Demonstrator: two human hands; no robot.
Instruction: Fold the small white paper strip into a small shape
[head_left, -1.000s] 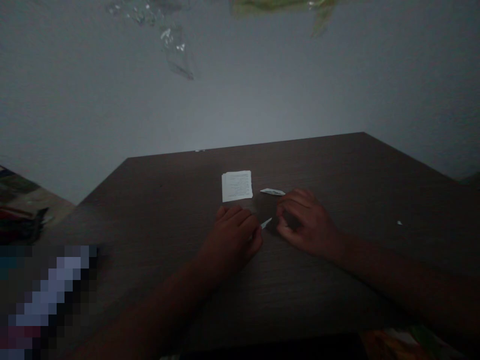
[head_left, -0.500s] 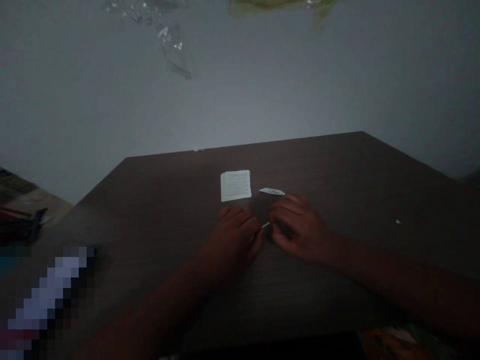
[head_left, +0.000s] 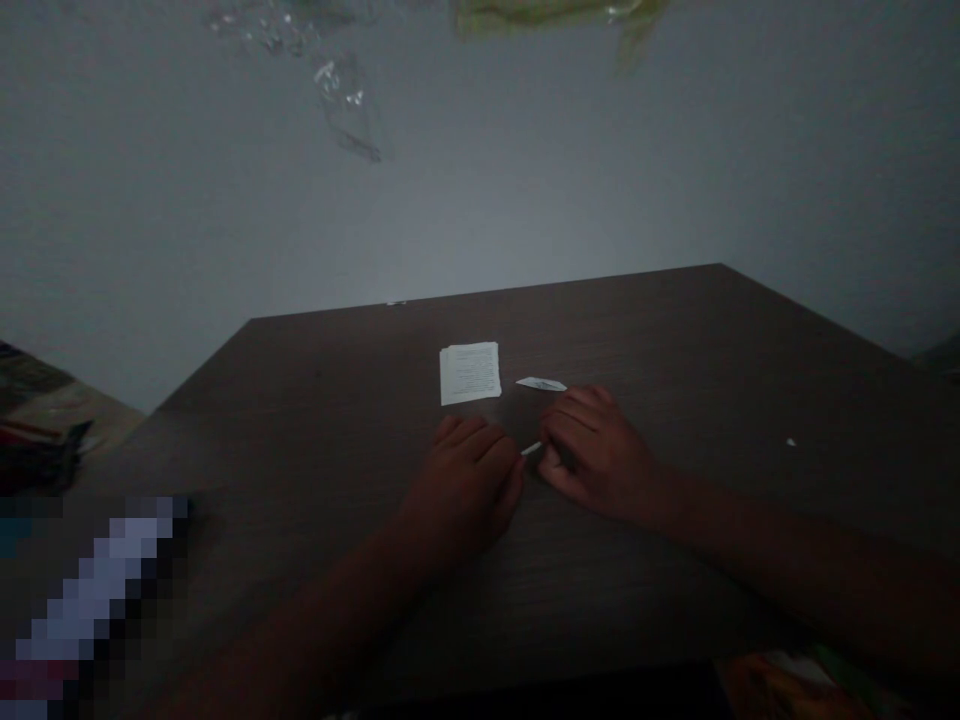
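Left hand: fingers together, touching the white paper strip; right hand: fingers bunched just beside it; printed paper stack beyond.

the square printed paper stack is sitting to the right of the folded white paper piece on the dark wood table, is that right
Not quite. The head view shows the square printed paper stack to the left of the folded white paper piece, not the right. Both are on the dark wood table.

Dim, underexposed room; wall palest, table murky; lower-left patch pixelated; edges warped.
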